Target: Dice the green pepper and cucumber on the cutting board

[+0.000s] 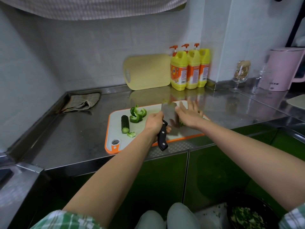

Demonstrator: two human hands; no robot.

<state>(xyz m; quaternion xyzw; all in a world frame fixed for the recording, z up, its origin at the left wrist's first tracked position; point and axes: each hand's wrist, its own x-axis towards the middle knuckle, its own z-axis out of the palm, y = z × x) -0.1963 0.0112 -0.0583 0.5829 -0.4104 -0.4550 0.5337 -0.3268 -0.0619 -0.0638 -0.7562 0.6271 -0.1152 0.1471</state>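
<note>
Left hand (155, 123) grips the knife (169, 113) by its black handle, mid-board, blade upright with its flat toward the right edge. Right hand (188, 114) is flat, fingers spread, and holds nothing. Its palm is against the blade's side, over a few green bits (181, 123) that are mostly hidden.

Cucumber (125, 123) lies near the left edge of the board (113, 151), long axis running from near edge to far edge, cut end toward the near edge. Pepper strips (137, 114) are piled just right of it, toward the far edge, with one scrap (131, 134) by the cut end.

All uncut stock sits left of the blade, so the knife hand is nearer. The right hand would likely have to cross over to steady it.
</note>
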